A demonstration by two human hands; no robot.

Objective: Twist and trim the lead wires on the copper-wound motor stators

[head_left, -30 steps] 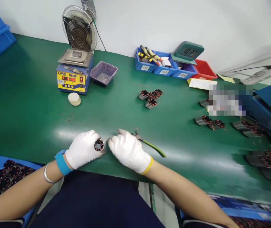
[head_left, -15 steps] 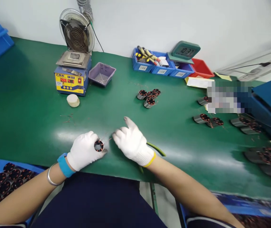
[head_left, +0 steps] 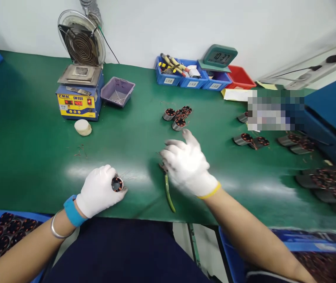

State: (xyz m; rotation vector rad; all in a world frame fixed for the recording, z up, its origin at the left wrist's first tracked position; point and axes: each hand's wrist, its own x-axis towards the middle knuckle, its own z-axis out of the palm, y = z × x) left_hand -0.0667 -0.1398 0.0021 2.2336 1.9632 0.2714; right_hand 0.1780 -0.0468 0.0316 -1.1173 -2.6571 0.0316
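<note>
My left hand, in a white glove, is closed around a small round motor stator with copper windings and a metal shell. Thin loose wires stick out beside it. My right hand, also gloved and slightly blurred, hovers to the right with its fingers spread. Under its fingertips is a pair of green-handled cutters; one handle points toward the table's front edge and the rest is partly hidden by the hand. Just beyond that hand stands a small group of stators.
A yellow-and-blue CM 550 heating unit stands back left, beside a purple tray and a white round block. Tool bins and a clock line the wall. More stators sit right; wire scraps lie left.
My right hand has moved right and away from the stator, its fingers opening over the cutters, which have turned. My left hand keeps hold of the stator. The view has shifted slightly.
</note>
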